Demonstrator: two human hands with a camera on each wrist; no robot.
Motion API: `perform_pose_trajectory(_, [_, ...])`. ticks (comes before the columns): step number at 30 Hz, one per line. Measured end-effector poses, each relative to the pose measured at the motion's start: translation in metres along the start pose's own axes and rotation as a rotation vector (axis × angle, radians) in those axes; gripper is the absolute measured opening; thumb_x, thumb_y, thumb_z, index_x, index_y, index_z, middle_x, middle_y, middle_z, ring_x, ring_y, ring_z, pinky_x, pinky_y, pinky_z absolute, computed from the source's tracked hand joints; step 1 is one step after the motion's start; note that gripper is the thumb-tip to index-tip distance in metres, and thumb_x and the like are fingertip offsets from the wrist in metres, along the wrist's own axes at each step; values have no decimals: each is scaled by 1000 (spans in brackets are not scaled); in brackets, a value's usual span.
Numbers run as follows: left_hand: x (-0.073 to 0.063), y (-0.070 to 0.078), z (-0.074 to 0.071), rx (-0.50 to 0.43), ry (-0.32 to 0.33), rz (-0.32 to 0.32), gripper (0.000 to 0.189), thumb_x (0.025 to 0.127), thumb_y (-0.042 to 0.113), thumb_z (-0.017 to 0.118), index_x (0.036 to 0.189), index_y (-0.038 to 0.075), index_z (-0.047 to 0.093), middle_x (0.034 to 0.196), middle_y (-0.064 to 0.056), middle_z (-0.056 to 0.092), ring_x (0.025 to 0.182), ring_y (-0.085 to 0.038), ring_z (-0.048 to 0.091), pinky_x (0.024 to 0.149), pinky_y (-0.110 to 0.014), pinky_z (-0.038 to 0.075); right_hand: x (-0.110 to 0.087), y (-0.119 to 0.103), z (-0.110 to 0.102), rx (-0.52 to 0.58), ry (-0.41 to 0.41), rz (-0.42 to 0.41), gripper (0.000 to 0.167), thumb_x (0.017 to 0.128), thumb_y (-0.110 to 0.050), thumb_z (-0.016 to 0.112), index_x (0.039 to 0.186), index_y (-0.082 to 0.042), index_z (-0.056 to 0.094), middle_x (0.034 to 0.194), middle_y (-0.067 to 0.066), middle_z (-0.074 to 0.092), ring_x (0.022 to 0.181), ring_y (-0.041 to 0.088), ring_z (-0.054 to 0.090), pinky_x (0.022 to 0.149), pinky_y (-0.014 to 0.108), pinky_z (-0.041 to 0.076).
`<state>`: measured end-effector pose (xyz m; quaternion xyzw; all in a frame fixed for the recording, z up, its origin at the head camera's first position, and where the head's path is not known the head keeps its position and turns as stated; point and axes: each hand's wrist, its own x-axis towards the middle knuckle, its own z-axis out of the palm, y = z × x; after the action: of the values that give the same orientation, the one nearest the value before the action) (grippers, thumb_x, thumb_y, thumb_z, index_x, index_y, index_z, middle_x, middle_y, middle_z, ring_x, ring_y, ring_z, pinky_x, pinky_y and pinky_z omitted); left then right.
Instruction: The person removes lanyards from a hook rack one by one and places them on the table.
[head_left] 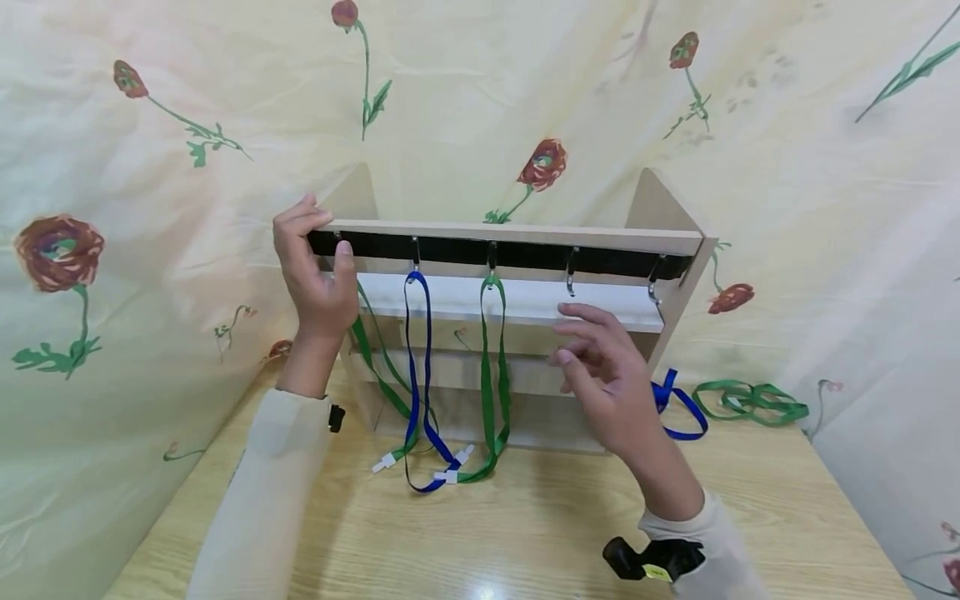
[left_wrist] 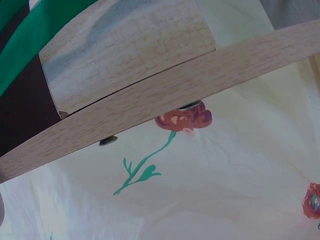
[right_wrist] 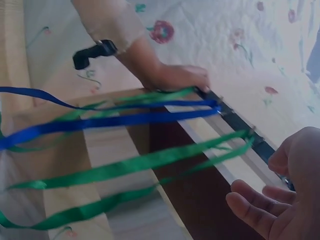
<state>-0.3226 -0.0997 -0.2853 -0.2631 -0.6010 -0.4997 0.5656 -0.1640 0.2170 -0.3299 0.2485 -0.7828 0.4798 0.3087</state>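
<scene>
My left hand [head_left: 318, 279] holds the upper left corner of a light wooden shelf unit [head_left: 517, 235], thumb in front and fingers over the top edge. Along its front runs a black strip [head_left: 457, 252] with several metal hooks. A green lanyard [head_left: 363, 342] hangs partly behind the left hand. Beside it, a blue lanyard [head_left: 428, 333] and another green lanyard [head_left: 486, 383] loop over hooks, their white clips low near the tabletop. Fingers loosely bent and holding nothing, my right hand [head_left: 607, 371] hovers below a bare hook [head_left: 571, 279]; these fingers [right_wrist: 250, 202] also show in the right wrist view.
On the wooden table [head_left: 525, 533], right of the shelf unit, lie a blue lanyard [head_left: 693, 412] and a coiled green lanyard [head_left: 783, 408]. Another bare hook [head_left: 652, 287] sits at the strip's right end. Flower-printed cloth [head_left: 465, 100] hangs behind and at both sides.
</scene>
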Motion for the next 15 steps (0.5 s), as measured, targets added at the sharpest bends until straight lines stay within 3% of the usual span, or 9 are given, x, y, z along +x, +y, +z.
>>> perform_pose_trajectory(4, [0, 1, 1, -8, 2, -2, 48, 88, 25, 49, 114, -15, 54, 118, -34, 53, 138, -43, 49, 129, -45, 33, 1, -3, 14, -64, -25, -55, 38, 94, 6, 64, 131, -4, 69, 154, 14, 54, 105, 12, 71, 78, 15, 61])
perform_pose_trajectory(8, [0, 1, 1, -15, 6, -1, 49, 87, 25, 50, 114, -15, 54, 118, -34, 53, 137, -47, 48, 129, -45, 33, 4, -5, 27, -140, -19, -142, 34, 91, 2, 69, 125, -4, 73, 154, 16, 54, 124, 26, 65, 98, 15, 56])
perform_pose_trajectory(10, [0, 1, 1, -17, 6, 1, 48, 87, 25, 50, 114, -15, 54, 118, -34, 53, 136, -48, 48, 129, -45, 33, 5, -5, 32, -191, -16, -166, 32, 92, -2, 70, 123, -5, 74, 157, 16, 52, 132, 29, 60, 107, 21, 53])
perform_pose_trajectory(15, [0, 0, 1, -11, 2, 0, 48, 87, 25, 50, 114, -15, 54, 119, -33, 53, 137, -45, 49, 129, -45, 33, 8, -8, 44, -299, -8, -185, 33, 93, -14, 70, 125, -8, 75, 161, 16, 48, 149, 37, 42, 122, 50, 39])
